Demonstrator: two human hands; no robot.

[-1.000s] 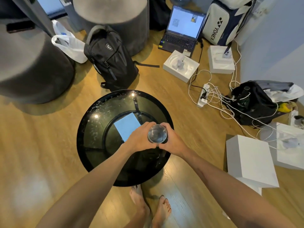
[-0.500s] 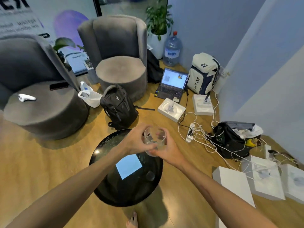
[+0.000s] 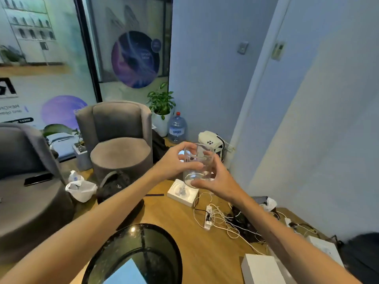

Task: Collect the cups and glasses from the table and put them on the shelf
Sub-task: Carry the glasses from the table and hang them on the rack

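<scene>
Two grey armchairs (image 3: 121,140) and a black backpack (image 3: 114,189) are seen at left. The round black bench (image 3: 98,261) lies below. A clear glass (image 3: 198,165) is held in midair, gripped by the curled fingers of the left hand (image 3: 174,162) and right hand (image 3: 217,179). Tangled cables (image 3: 221,220) cover the floor at right.

Clear smooth glass (image 3: 198,163); glossy black table (image 3: 131,242); wood floor (image 3: 184,226).
</scene>
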